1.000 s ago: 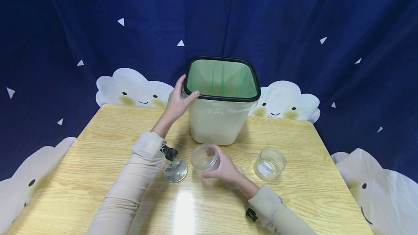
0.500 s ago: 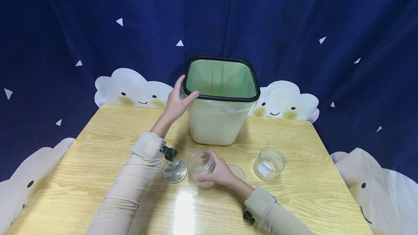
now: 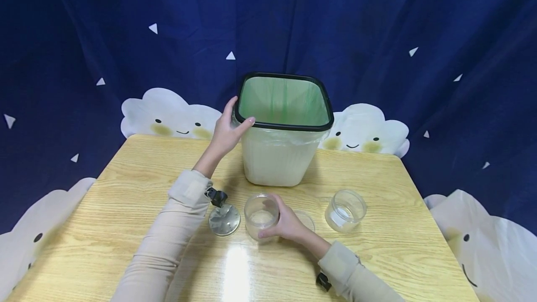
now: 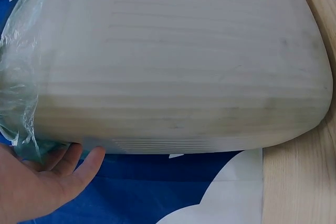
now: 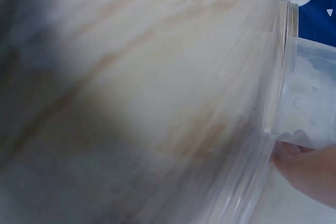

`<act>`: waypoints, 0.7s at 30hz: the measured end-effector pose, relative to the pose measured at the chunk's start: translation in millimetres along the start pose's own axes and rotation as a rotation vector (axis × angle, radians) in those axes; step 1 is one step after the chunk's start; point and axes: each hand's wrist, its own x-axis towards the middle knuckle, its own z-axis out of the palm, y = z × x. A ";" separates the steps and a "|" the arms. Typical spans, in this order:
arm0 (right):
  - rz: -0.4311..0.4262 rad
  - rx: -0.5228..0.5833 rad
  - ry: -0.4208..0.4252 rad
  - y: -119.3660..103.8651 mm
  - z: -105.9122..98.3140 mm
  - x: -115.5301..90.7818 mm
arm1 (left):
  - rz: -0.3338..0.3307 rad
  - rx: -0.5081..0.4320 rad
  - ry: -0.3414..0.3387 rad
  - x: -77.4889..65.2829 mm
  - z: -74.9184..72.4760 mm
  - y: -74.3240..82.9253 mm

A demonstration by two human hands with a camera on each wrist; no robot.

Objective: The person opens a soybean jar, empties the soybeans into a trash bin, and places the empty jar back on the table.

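Note:
A whitish trash bin [image 3: 278, 157] with a black rim and a green liner stands upright at the back of the table. At its left corner my left hand [image 3: 226, 132] grips the rim, thumb on the front side and fingers behind. In the left wrist view that hand [image 4: 44, 182] lies against the liner's folded edge on the bin wall [image 4: 184, 61]. In front of the bin, my right hand [image 3: 287, 223] holds a clear plastic jar [image 3: 257, 218], upright and without a lid, thumb in front. The right wrist view shows that hand [image 5: 310, 170] only partly, beside blurred clear plastic.
A silvery round lid [image 3: 224, 220] lies left of the held jar. To its right is a flat clear disc [image 3: 305, 219], partly behind the right hand. Farther right stands another clear open jar [image 3: 346, 211]. A blue curtain [image 3: 268, 17] hangs behind the wooden table [image 3: 377, 255].
The jar in my right hand has moved slightly toward me and down, tilting at first and standing upright now. The left hand and the bin stay in place.

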 end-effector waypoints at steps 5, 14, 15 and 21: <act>0.008 -0.005 -0.004 -6.5 -0.5 -4.4 | 0.000 -0.001 -0.001 0.3 0.4 -0.7; -0.020 0.040 -0.033 -42.7 -14.8 -15.8 | -0.024 -0.009 -0.003 -0.4 -0.6 -4.0; -0.018 0.031 -0.028 -44.6 -16.5 -16.6 | -0.027 -0.006 -0.006 -0.8 -1.0 -4.6; -0.047 -0.005 0.025 -42.1 -26.1 -18.7 | -0.022 0.025 -0.023 -9.4 -5.4 -7.2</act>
